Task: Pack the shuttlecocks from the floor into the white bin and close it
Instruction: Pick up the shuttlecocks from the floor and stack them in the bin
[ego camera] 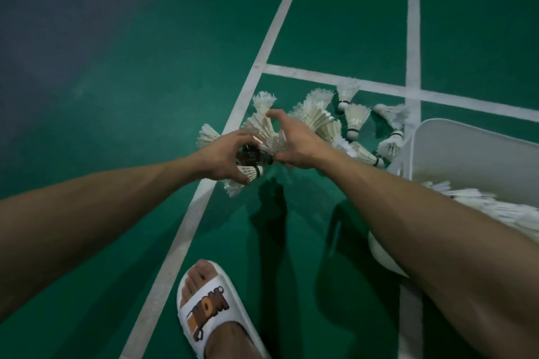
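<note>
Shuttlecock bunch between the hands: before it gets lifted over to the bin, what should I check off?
1. Left hand grips the bunch of shuttlecocks: ok.
2. Right hand curled round the same bunch: ok.
3. White bin open, with packed shuttlecocks showing inside: ok.
4. Room left in the bin: cannot tell, the right arm hides much of it.
5. Floor cleared: not ok, loose shuttlecocks lie between the hands and the bin.
</note>
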